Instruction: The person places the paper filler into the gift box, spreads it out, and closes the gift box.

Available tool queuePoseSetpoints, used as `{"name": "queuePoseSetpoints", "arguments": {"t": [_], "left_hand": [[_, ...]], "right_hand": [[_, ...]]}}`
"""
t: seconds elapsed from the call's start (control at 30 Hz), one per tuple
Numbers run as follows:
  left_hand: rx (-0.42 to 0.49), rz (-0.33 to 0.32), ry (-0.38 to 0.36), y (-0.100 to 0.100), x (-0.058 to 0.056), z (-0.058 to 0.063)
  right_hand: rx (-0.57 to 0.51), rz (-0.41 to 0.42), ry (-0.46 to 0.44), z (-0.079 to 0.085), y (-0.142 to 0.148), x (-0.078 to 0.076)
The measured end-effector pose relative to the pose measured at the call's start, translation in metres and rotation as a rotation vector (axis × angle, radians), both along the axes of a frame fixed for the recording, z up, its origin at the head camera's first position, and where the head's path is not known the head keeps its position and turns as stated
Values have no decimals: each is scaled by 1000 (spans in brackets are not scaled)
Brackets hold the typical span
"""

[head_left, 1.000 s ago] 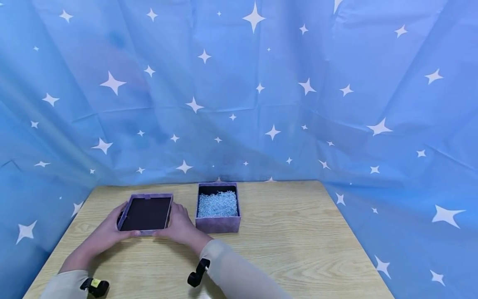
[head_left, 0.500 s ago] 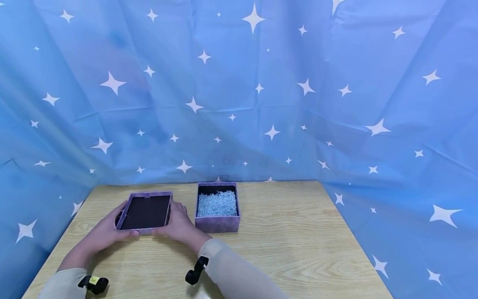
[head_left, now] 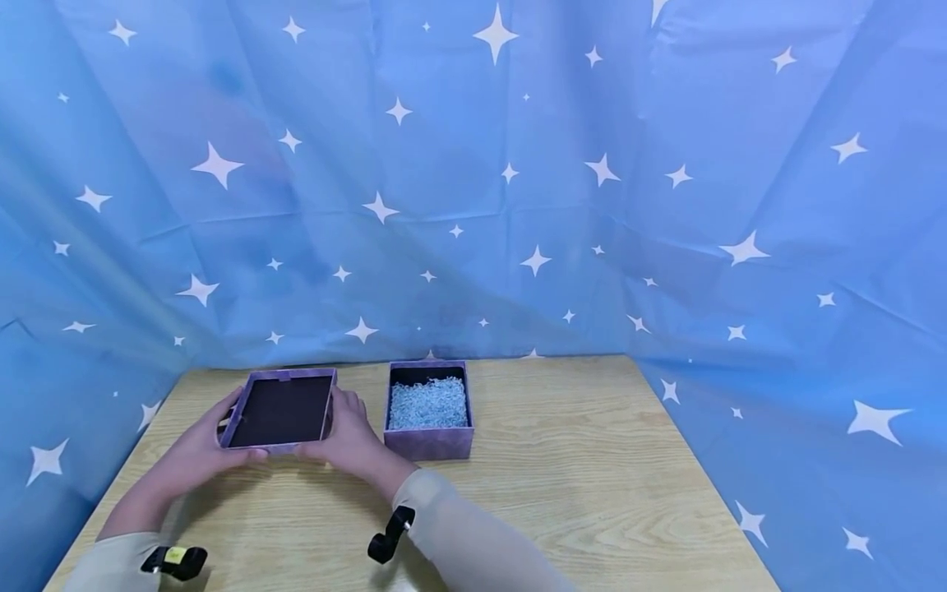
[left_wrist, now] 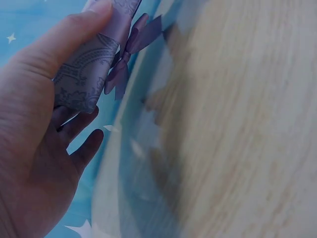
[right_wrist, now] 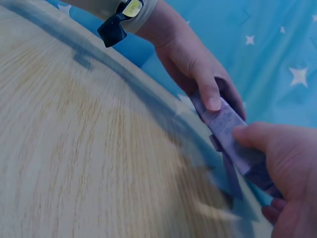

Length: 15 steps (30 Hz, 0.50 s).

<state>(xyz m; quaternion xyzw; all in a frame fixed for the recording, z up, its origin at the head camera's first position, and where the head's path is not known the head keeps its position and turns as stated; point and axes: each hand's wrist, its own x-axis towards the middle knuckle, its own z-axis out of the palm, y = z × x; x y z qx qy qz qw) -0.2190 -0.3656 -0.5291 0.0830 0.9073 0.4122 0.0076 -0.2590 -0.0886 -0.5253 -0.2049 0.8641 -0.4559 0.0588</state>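
Note:
Both hands hold a purple box lid upturned, its dark inner side facing up, at the table's left. My left hand grips its left side, thumb along the near wall. On the lid's right side my right hand does the same. A paisley pattern covers the lid's wall in the left wrist view, and a ribbon bow hangs from its underside. The lid is held above the table. To the right stands the purple box, filled with pale blue shredded paper. Some fingers are hidden behind the lid.
The wooden table extends right and forward of the box. A blue curtain with white stars hangs behind the table and along its sides. Black wrist devices sit at both sleeves.
The lid has moved slightly up and to the left in the head view, with both hands still gripping it. The box stays where it was; the view has shifted a little.

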Motion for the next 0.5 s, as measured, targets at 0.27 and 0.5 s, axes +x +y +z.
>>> {"name": "queuePoseSetpoints", "arguments": {"t": [0.27, 0.5], "left_hand": [[80, -10, 3, 2, 7, 17], [70, -6, 42, 5, 6, 27]], "right_hand": [[-84, 19, 19, 14, 2, 4], [-77, 5, 48, 25, 7, 6]]}}
